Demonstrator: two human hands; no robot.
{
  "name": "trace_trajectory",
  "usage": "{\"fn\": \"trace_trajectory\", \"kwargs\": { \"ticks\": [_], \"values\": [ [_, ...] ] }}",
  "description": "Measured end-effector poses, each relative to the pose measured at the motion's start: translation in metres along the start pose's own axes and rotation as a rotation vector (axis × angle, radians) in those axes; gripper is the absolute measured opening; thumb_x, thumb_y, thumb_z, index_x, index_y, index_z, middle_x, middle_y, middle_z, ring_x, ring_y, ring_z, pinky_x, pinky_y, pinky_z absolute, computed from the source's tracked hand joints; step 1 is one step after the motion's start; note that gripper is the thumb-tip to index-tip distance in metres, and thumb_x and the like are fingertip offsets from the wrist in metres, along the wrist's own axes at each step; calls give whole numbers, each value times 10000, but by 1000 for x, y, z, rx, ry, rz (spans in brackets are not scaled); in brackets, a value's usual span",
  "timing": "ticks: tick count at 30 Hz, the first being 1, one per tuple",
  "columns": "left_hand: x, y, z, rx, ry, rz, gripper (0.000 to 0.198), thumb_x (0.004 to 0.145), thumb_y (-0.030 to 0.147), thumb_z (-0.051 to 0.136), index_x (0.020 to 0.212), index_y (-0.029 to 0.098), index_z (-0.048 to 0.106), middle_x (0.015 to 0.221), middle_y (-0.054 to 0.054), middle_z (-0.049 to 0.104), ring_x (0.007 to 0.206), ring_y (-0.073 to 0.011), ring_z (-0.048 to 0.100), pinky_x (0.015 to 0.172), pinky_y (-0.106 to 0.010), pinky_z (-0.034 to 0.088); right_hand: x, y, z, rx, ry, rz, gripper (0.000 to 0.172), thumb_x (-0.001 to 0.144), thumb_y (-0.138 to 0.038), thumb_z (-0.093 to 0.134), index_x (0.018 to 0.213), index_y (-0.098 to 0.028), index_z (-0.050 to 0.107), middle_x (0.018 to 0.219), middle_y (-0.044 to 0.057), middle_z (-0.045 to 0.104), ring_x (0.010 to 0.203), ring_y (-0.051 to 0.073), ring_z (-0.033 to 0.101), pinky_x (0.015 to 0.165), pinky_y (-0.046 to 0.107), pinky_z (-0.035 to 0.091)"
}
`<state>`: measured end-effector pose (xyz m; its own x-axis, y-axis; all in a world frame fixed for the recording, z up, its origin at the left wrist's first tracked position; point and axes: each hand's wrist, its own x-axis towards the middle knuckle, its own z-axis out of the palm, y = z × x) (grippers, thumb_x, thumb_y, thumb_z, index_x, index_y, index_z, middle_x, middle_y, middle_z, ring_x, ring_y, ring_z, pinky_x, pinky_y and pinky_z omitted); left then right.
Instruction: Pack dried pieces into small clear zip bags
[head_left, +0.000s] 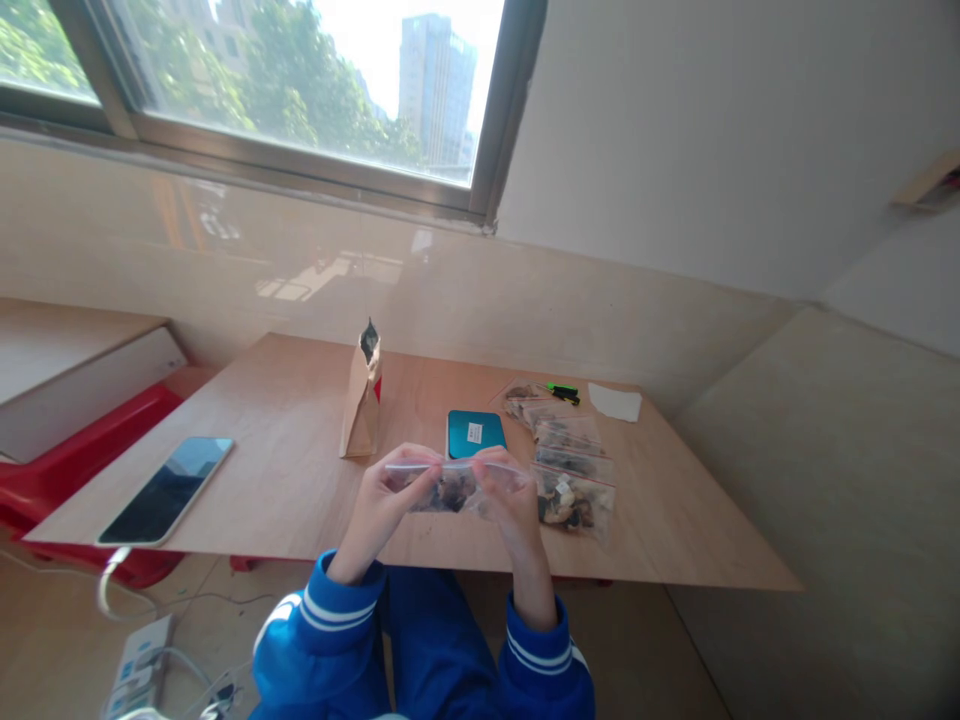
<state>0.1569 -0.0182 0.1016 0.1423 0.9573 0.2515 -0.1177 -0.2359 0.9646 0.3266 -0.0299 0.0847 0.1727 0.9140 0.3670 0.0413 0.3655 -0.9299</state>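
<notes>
Both hands pinch the top edge of a clear zip bag [454, 490] with dark brown dried pieces inside, held above the table's front part. My left hand [391, 500] grips its left end between thumb and fingers. My right hand [511, 497] has the right end the same way. Just beyond the bag lies a teal digital scale [476, 434] with a small white label, partly hidden by my hands. Right of my right hand, several filled zip bags [576, 500] lie in an overlapping row; the nearest shows brown pieces and a small white packet.
An open brown paper bag [362, 405] stands left of the scale. A phone [169, 490] with a cable lies at the table's left edge. At the back right are a green-and-black cutter [564, 392] and white paper [615, 403]. A red stool [97, 470] stands left; a power strip [139, 665] lies below.
</notes>
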Motion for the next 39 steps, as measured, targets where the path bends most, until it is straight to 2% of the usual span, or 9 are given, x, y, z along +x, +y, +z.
{"fn": "trace_trajectory", "kwargs": {
  "ticks": [6,10,13,15,18,23,26,32,39],
  "values": [
    [-4,-1,-1,47,92,-55,213,724,365,747,731,155,709,690,-26,690,611,-135,613,561,-222,483,-1,1,4,-49,66,-132,125,818,-288,679,717,-214,681,788,12,631,789,174,596,764,317,485],
    [-4,0,0,20,139,-71,235,717,375,752,716,147,697,674,-23,680,578,-123,594,530,-215,466,-1,4,8,-11,103,-113,143,819,-304,677,711,-210,669,794,10,626,795,174,594,771,320,488],
    [-3,-1,0,-14,83,-55,234,724,377,746,719,149,690,746,-39,688,647,-141,620,563,-224,481,-1,2,7,43,43,-25,163,819,-345,670,724,-211,665,816,19,648,818,186,612,798,332,504],
    [-3,-3,1,-40,40,-29,221,731,369,741,720,154,691,782,-46,686,708,-156,634,606,-234,496,-2,0,6,126,-31,66,162,818,-384,664,843,-225,686,872,30,686,845,200,640,806,348,528],
    [-3,-6,3,-94,19,-9,198,744,358,730,742,162,703,823,-52,686,784,-177,646,658,-251,510,-3,-5,7,249,-149,141,261,832,-424,640,1024,-255,692,950,42,720,880,213,673,840,380,551],
    [-3,-5,6,-78,87,-31,207,745,362,727,763,157,716,834,-56,692,791,-182,649,672,-253,512,-3,-6,10,263,-212,134,252,788,-477,673,891,-256,737,882,40,732,815,224,686,807,406,578],
    [-4,-4,6,-64,102,-51,218,740,370,730,778,156,719,797,-47,695,744,-172,649,651,-249,513,-3,0,13,226,-163,132,227,753,-445,716,852,-242,742,873,39,738,824,222,688,823,405,568],
    [-3,-4,6,-51,15,-52,205,744,352,729,792,154,752,840,-65,710,780,-179,661,678,-253,531,-3,8,20,142,48,84,157,768,-352,714,742,-197,719,796,45,731,797,203,672,789,362,545],
    [-4,-7,16,-74,93,-85,244,719,384,742,759,143,731,785,-59,716,714,-179,670,643,-268,557,-2,7,27,68,137,-16,172,798,-344,671,716,-193,665,787,36,705,794,185,656,799,338,533]
  ]
}}
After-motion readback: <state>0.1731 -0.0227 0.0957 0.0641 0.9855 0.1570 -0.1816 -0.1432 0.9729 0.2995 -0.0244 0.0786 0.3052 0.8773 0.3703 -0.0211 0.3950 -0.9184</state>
